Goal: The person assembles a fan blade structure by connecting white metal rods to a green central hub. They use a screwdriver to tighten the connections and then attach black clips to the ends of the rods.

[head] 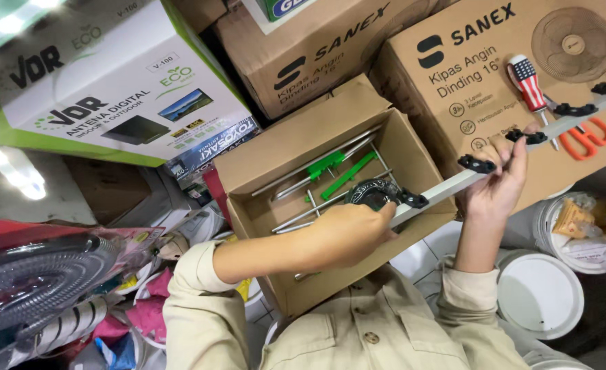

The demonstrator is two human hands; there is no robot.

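Stacked cardboard cartons (522,75) fill the far side of a crowded storeroom, with a white-and-green printed box (104,89) at the far left and white plastic buckets (539,291) on the tiled floor at the right. In the middle an open brown box (303,171) holds metal rods with green plastic fittings (334,171). Across its right rim runs a long white bar (467,179) set with black clips, reaching up over the right-hand carton. The left hand (347,233) has its grip closed on a dark round fitting (371,193) at the bar's lower end, over the box's near right edge. The right hand (498,181) grips the bar mid-length, fingers curled over it. A striped-handle screwdriver (528,83) and what seem to be orange-handled scissors (586,140) lie on the right carton's top
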